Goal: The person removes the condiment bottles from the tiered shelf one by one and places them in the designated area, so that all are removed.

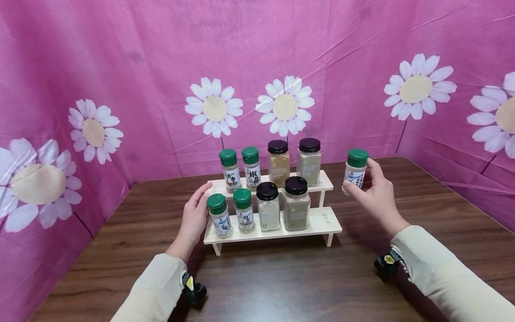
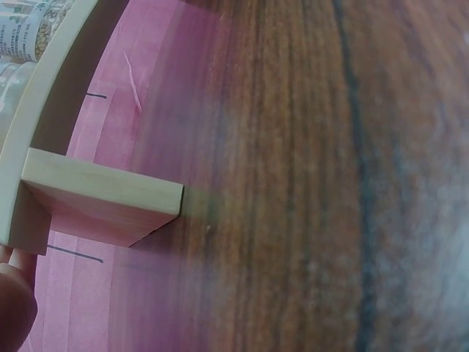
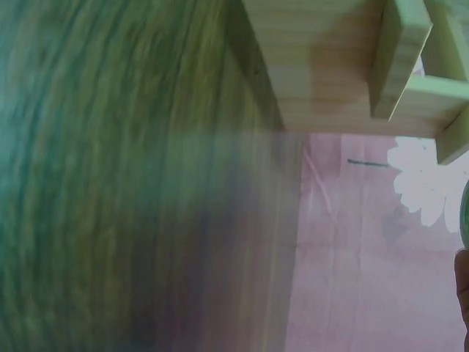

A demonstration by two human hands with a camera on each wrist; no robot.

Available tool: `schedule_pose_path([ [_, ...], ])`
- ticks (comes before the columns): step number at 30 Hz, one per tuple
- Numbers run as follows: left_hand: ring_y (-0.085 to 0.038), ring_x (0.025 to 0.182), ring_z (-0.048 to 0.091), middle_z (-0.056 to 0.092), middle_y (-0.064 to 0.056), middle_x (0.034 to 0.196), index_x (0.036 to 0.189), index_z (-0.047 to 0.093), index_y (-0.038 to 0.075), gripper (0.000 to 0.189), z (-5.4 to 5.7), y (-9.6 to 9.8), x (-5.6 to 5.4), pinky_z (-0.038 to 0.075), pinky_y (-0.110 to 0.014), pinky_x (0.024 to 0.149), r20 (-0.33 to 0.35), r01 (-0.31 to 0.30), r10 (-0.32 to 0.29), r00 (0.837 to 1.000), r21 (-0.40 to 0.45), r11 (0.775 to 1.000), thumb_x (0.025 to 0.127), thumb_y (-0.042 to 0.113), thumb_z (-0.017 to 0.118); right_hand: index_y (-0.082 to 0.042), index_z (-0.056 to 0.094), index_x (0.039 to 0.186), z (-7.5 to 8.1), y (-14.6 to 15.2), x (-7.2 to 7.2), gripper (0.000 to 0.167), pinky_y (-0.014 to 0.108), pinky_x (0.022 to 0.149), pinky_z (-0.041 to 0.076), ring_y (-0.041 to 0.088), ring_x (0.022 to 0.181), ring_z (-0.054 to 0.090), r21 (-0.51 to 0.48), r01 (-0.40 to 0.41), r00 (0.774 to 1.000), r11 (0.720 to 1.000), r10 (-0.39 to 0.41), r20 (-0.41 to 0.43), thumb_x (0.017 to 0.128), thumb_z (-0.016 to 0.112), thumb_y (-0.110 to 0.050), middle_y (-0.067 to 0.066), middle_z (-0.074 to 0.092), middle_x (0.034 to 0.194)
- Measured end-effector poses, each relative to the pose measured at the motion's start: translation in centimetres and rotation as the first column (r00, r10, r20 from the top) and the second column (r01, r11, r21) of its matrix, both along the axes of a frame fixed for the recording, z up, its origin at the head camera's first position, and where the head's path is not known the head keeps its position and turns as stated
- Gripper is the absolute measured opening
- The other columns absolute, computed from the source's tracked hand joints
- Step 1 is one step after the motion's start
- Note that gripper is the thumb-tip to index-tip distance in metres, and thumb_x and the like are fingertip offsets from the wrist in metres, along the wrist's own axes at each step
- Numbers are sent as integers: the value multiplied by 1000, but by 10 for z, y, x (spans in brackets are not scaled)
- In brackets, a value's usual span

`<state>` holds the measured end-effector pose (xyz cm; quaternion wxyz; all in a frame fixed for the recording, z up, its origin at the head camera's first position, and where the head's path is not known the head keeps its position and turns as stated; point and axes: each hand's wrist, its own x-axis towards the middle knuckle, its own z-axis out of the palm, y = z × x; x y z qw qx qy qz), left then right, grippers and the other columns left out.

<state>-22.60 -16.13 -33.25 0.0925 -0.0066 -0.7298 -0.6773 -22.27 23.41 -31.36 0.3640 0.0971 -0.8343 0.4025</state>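
Note:
My right hand [image 1: 378, 197] grips a small green-capped spice jar [image 1: 356, 167] with a white label, upright and to the right of the wooden two-step rack [image 1: 327, 220]. In the right wrist view only a fingertip [image 3: 463, 282] and a sliver of green cap show at the right edge. My left hand [image 1: 194, 219] is at the rack's left end, its fingertips by the upper step's corner; its thumb is partly hidden behind a green-capped jar [image 1: 221, 217] on the lower step. In the left wrist view, fingers [image 2: 22, 262] meet the end of a rack board [image 2: 69, 66].
More jars stand in two rows: green-capped ones [image 1: 243, 210] on the left, larger black-capped ones [image 1: 297, 203] on the right. Under the rack is a dark wooden table [image 1: 257, 286]. A pink cloth [image 1: 153, 67] with white daisies hangs behind and at both sides.

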Motion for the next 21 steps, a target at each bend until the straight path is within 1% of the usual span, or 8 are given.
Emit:
schedule_pose_path([
  [3, -3, 95, 52, 42, -7, 138, 137, 45, 15, 38, 1, -1, 0, 45, -17, 79, -4, -8, 8, 1000, -8, 1000, 100, 20, 37, -7, 42, 129, -3, 4, -4, 61, 7, 63, 40, -14, 70, 46, 0, 10, 1000, 1000, -10, 29, 75, 71, -11, 18, 60, 90],
  [8, 0, 92, 53, 43, -8, 137, 137, 44, 14, 38, 1, 0, 0, 46, -17, 79, -5, 1, -1, 1000, 10, 1000, 100, 19, 36, -6, 39, 130, -9, 10, -10, 62, 5, 63, 37, -18, 69, 43, 27, 42, 995, 999, -44, 90, 77, 70, -15, 22, 61, 93],
  [10, 0, 92, 53, 43, -9, 136, 137, 44, 14, 38, 1, 0, 0, 46, -17, 79, -4, 4, -4, 1000, 17, 1000, 100, 19, 36, -6, 39, 130, -11, 12, -12, 62, 6, 63, 36, -15, 69, 44, 40, 50, 992, 998, -54, 115, 78, 70, -17, 24, 62, 94],
  [11, 0, 92, 53, 43, -8, 137, 137, 44, 14, 38, 1, 0, 0, 46, -16, 79, -2, 4, -4, 1000, 17, 1000, 100, 19, 36, -6, 39, 131, -12, 13, -14, 62, 7, 63, 38, -12, 70, 46, 44, 52, 990, 998, -57, 127, 78, 70, -18, 25, 62, 94],
  [13, -1, 92, 53, 43, -8, 137, 137, 44, 14, 38, 1, 1, 1, 45, -16, 79, 0, 3, -3, 1000, 15, 1000, 100, 19, 36, -6, 38, 132, -14, 15, -16, 63, 15, 66, 42, -1, 73, 54, 58, 50, 987, 997, -58, 148, 79, 70, -19, 26, 63, 96],
  [15, -1, 93, 52, 43, -8, 137, 137, 44, 14, 39, 0, 0, 0, 45, -16, 79, 0, 2, -2, 1000, 12, 1000, 100, 19, 36, -6, 36, 133, -16, 17, -20, 64, 28, 70, 48, 16, 76, 61, 71, 42, 983, 997, -54, 174, 80, 69, -21, 28, 62, 97],
  [18, -1, 93, 53, 44, -8, 136, 137, 44, 14, 38, 0, 0, 0, 45, -16, 79, -3, -2, 2, 1000, 10, 1000, 100, 19, 36, -5, 33, 136, -19, 19, -25, 66, 48, 75, 47, 38, 85, 61, 91, 22, 974, 996, -42, 221, 82, 68, -22, 30, 61, 101],
  [21, -2, 95, 52, 44, -8, 136, 137, 45, 14, 38, 0, 0, 0, 45, -17, 80, -3, -5, 5, 1000, 5, 1000, 100, 19, 36, -4, 31, 138, -21, 20, -30, 68, 54, 78, 44, 42, 90, 59, 113, 8, 962, 994, -38, 270, 84, 67, -23, 31, 59, 104],
])
